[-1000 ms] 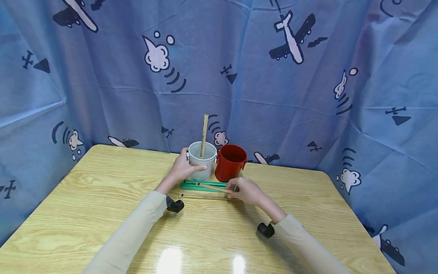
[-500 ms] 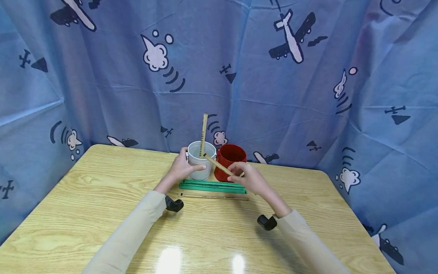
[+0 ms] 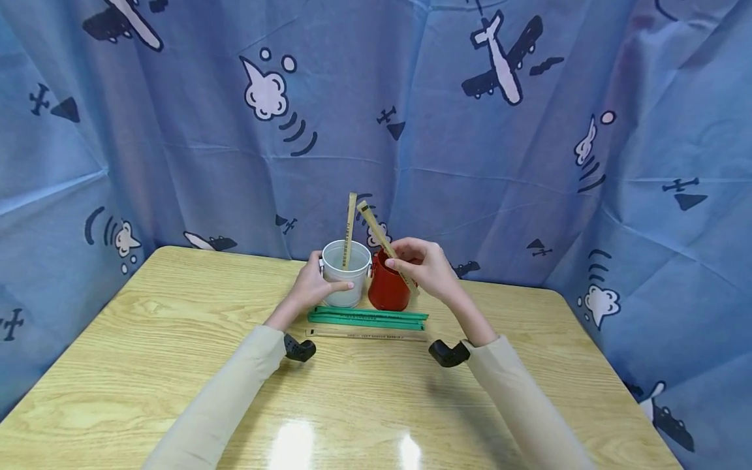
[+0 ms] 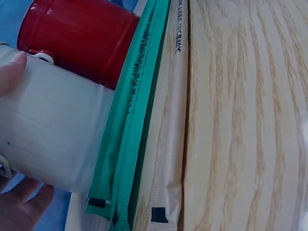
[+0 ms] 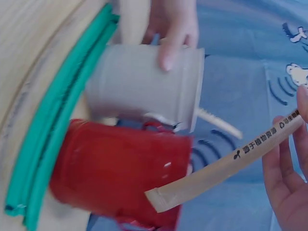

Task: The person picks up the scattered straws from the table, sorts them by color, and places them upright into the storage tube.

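Note:
In the head view my left hand grips the side of a small white bucket, thumb across its front and fingers behind. One beige paper-wrapped straw stands leaning in that bucket. My right hand pinches another beige wrapped straw, tilted up to the left over the red bucket. In the right wrist view the held straw's lower end overlaps the red bucket's rim area. Before the buckets lie green wrapped straws side by side, and nearer still a beige wrapped straw.
The two buckets stand side by side near the back of the wooden table. Behind and along both sides hangs a blue curtain printed with planes. Black wrist cameras are worn below both hands.
My right hand has lifted the beige wrapped straw off the table, past the green straws, and swung it from nearly flat to steep beside the red bucket. My left hand keeps its hold.

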`<act>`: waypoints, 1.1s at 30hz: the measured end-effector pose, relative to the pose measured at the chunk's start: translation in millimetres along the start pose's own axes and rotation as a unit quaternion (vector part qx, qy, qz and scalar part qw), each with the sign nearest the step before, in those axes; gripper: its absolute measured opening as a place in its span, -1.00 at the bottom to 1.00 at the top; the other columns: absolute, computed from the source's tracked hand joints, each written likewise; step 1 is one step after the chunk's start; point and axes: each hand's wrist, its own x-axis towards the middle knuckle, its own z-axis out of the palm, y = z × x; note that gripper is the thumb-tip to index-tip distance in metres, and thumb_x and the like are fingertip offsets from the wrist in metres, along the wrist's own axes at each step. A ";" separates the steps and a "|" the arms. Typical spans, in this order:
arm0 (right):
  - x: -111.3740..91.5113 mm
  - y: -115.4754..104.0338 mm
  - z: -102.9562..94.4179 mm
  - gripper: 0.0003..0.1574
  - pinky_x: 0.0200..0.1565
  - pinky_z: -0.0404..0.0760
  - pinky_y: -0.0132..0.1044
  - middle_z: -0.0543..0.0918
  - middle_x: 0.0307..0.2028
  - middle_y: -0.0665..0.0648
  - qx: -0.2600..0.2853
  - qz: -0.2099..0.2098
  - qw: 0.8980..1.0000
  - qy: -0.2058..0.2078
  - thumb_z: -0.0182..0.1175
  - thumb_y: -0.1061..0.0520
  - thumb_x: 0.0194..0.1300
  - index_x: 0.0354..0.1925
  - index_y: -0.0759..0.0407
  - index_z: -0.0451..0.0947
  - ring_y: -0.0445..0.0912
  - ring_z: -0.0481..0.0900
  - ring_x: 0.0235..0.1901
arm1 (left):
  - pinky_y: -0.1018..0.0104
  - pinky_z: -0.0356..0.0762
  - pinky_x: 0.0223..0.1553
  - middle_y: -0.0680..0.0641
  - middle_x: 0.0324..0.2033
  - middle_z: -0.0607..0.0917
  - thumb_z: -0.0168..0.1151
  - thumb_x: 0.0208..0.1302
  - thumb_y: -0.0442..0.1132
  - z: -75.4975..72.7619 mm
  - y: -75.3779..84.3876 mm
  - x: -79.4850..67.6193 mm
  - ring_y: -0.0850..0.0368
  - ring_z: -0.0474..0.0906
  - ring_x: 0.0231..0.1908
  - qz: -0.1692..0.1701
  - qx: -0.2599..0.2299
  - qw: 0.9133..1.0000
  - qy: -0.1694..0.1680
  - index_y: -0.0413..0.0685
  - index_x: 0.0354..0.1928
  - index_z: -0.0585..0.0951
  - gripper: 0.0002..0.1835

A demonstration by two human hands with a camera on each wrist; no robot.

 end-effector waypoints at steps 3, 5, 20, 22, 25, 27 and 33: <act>5.8 -11.3 0.4 -0.66 -0.22 0.67 -0.29 0.71 -0.20 0.26 0.017 0.000 1.000 0.018 0.32 0.17 0.21 -0.04 0.24 0.61 0.06 0.66 -0.27 | -0.02 0.30 0.32 -0.23 0.21 0.44 0.55 -0.08 -0.09 -0.7 1.5 -0.7 -0.13 0.38 0.24 -0.002 -0.003 1.000 -0.002 -0.19 0.34 0.16 0.00; 9.4 -19.1 2.6 -0.67 -0.14 0.68 -0.23 0.71 -0.19 0.26 0.022 -0.005 0.999 0.031 0.32 0.16 0.21 -0.04 0.23 0.61 0.01 0.67 -0.24 | -0.02 0.30 0.32 -0.23 0.22 0.44 0.55 -0.07 -0.10 -1.5 1.6 -1.4 -0.13 0.38 0.24 -0.002 -0.002 1.000 -0.004 -0.19 0.34 0.16 0.00; 33.6 -39.5 27.9 -0.71 -0.03 0.66 -0.15 0.72 -0.19 0.23 0.054 -0.039 0.986 0.151 0.35 0.12 0.19 -0.13 0.22 0.66 -0.01 0.66 -0.14 | -0.07 0.33 0.29 -0.24 0.22 0.42 0.54 -0.06 -0.13 -2.8 4.1 -7.4 -0.15 0.38 0.22 0.008 -0.002 1.000 -0.013 -0.21 0.33 0.15 -0.03; 35.8 -36.7 32.4 -0.70 -0.05 0.66 -0.19 0.72 -0.20 0.22 0.057 -0.036 0.985 0.159 0.36 0.11 0.18 -0.13 0.22 0.66 -0.02 0.66 -0.17 | -0.07 0.33 0.28 -0.24 0.21 0.42 0.54 -0.06 -0.13 -2.7 3.2 -8.0 -0.14 0.39 0.22 0.007 -0.001 1.000 -0.012 -0.20 0.32 0.16 -0.03; 38.7 -31.3 40.0 -0.71 -0.15 0.66 -0.28 0.73 -0.24 0.23 0.056 -0.035 0.983 0.170 0.37 0.11 0.17 -0.15 0.21 0.67 -0.04 0.66 -0.23 | -0.07 0.33 0.28 -0.23 0.21 0.42 0.54 -0.06 -0.12 -2.7 1.6 -8.7 -0.14 0.39 0.21 0.007 0.000 1.000 -0.013 -0.19 0.32 0.15 -0.03; 40.3 -27.7 45.2 -0.71 -0.20 0.66 -0.32 0.74 -0.26 0.23 0.051 -0.035 0.983 0.173 0.38 0.12 0.15 -0.15 0.21 0.67 -0.04 0.67 -0.27 | -0.07 0.33 0.28 -0.23 0.22 0.42 0.54 -0.06 -0.12 -2.9 1.1 -8.7 -0.14 0.39 0.21 0.009 -0.001 1.000 -0.013 -0.19 0.33 0.15 -0.02; 39.8 -17.5 59.0 -0.70 -0.11 0.68 -0.19 0.74 -0.22 0.23 0.019 -0.013 0.987 0.158 0.35 0.14 0.17 -0.11 0.21 0.66 0.00 0.69 -0.23 | -0.05 0.34 0.28 -0.24 0.22 0.41 0.53 -0.05 -0.12 -3.1 -0.3 -8.9 -0.14 0.39 0.22 0.019 0.002 1.000 -0.014 -0.22 0.33 0.14 -0.02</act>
